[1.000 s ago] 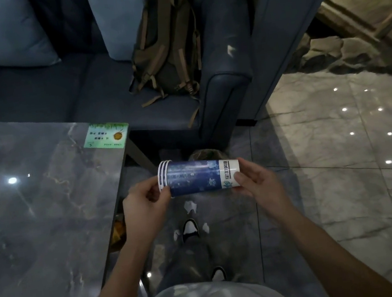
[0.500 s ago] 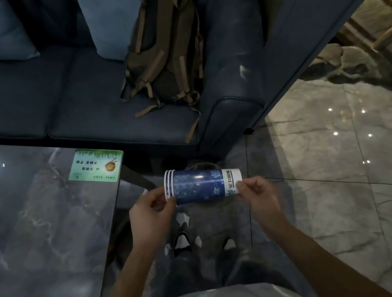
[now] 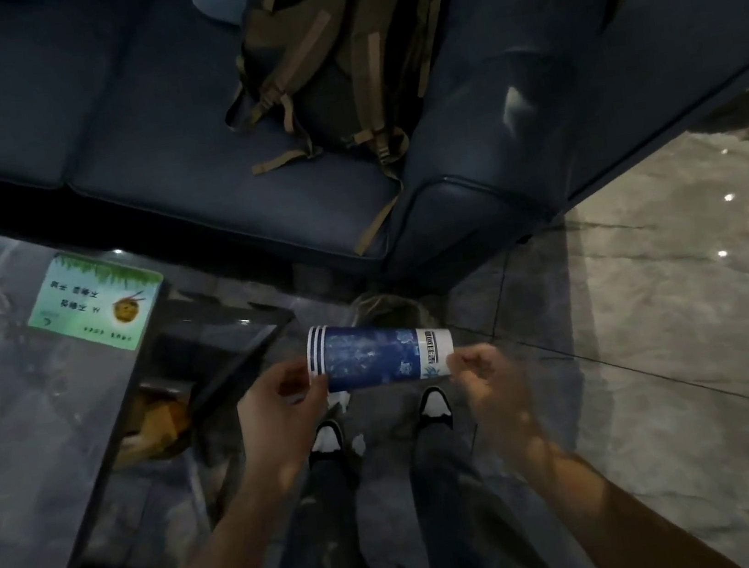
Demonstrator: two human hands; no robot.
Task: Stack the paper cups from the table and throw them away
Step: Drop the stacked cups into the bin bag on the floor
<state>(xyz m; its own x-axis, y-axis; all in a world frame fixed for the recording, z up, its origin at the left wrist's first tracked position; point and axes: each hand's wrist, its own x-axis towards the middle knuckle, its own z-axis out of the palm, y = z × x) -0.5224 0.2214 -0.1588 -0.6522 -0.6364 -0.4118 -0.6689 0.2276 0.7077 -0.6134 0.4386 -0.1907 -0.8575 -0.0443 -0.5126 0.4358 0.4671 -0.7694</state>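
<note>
Dim room: navy sofa (image 3: 178, 133) behind a glossy marble table (image 3: 26, 453), tiled floor (image 3: 683, 336).

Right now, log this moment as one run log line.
stage: cups stacked, not binned | left hand: grips rim end | right hand: grips base end | cup stack: horizontal, over floor beside table

Two bare hands out in front, arms reaching forward from the bottom edge

The left hand (image 3: 279, 405) is curled with thumb and fingers pinched closed at its upper right, knuckles toward the camera; the right hand (image 3: 484, 376) is bent into a loose fist, its fingertips (image 3: 463, 362) drawn together at its upper left; both forearms are bare and run up from the lower corners, converging toward the middle; the wrists are nearly level with each other; the right hand is somewhat blurred.
</note>
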